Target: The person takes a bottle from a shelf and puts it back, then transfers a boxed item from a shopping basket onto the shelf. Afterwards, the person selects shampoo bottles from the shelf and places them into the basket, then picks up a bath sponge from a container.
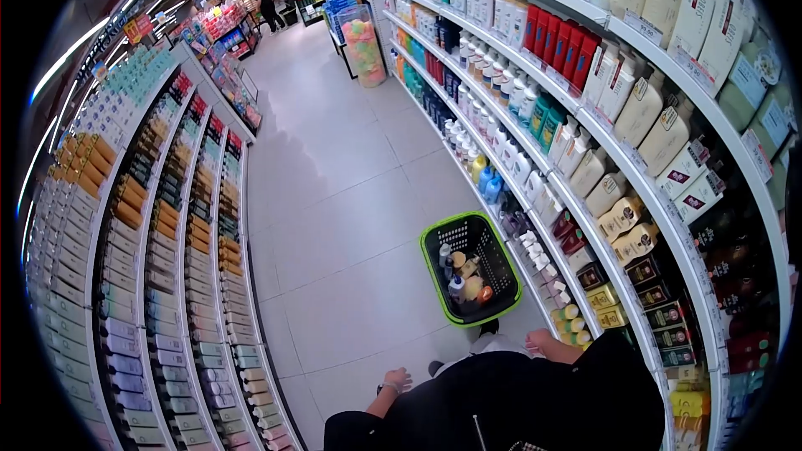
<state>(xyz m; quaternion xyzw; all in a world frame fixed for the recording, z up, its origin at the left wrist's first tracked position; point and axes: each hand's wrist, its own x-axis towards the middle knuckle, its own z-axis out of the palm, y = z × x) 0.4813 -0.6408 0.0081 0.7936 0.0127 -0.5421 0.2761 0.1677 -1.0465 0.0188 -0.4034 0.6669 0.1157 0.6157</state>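
A black shopping basket (431, 271) with a bright green rim stands on the floor just ahead of my feet. Inside lie several items, among them a pale pump bottle (456, 286) and a round beige thing (474, 287) whose kind I cannot make out. My left hand (398, 380) hangs low at my side, empty, its fingers loosely apart; something like a watch or bracelet circles the wrist. On the other side my right hand (541, 342) hangs empty between the basket and the right shelves, fingers relaxed and partly curled. Neither hand touches the basket.
Curved-looking shelves of bottles (643, 113) line the right side, close to my arm. Tubes and boxes fill the left shelf unit (159, 284). A tiled aisle (351, 200) runs ahead, past a clear bin of colourful balls (362, 50). Far off stands a person (266, 7) in dark clothing.
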